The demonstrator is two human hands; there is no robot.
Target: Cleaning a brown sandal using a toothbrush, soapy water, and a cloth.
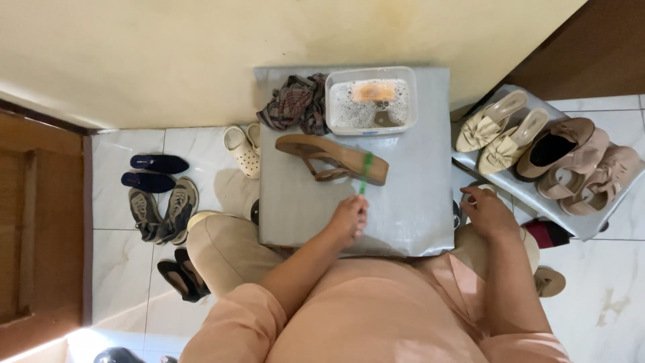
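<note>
Pinched in the left hand [348, 218] is a thin green brush [365, 173] (light, stiff), laid against the rigid tan wedge sandal [332, 160] on the grey-covered table [416, 195]; right hand [489, 214] grip unclear.

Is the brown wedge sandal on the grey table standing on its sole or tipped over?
Tipped on its side. The brown wedge sandal shows its wedge profile and side straps to the camera, lying flat on the grey table.

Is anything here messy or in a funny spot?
Yes. A brown wedge sandal lies tipped on its side on the grey table, not the floor. Beside the sudsy tub, a checked cloth sits crumpled.
</note>
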